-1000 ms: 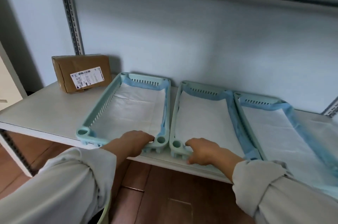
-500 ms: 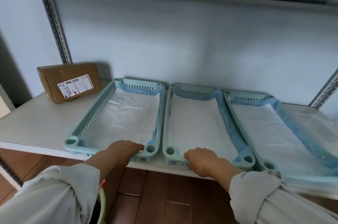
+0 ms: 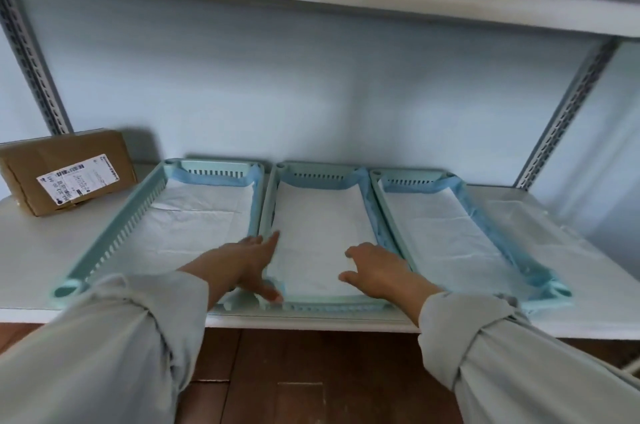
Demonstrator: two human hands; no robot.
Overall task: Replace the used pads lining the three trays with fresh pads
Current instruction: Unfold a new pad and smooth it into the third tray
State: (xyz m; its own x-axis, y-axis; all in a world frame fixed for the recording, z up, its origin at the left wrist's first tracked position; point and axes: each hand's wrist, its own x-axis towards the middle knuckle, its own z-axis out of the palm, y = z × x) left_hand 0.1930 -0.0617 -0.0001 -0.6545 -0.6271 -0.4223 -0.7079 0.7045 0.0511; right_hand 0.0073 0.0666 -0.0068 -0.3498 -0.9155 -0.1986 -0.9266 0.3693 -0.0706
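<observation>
A white shelf (image 3: 31, 261) carries three pale green trays side by side, their long walls touching or nearly so. The left tray (image 3: 114, 240), the middle tray (image 3: 325, 170) and the right tray (image 3: 412, 177) each hold a white pad with blue edging that rides up the tray walls: the left pad (image 3: 194, 226), the middle pad (image 3: 318, 226) and the right pad (image 3: 440, 229). Another pale sheet (image 3: 540, 240) lies flat on the shelf just right of the right tray. A brown cardboard box (image 3: 65, 167) with a white label stands at the shelf's left end, apart from the trays.

Both arms wear light grey sleeves. The left hand (image 3: 249, 264) lies over the wall between the left and middle trays, fingers straight, grip released, its thumb touching the near left corner of the middle pad. The right hand (image 3: 377, 271) rests on the near right part of the middle pad, fingers spread and relaxed, grip released too.
</observation>
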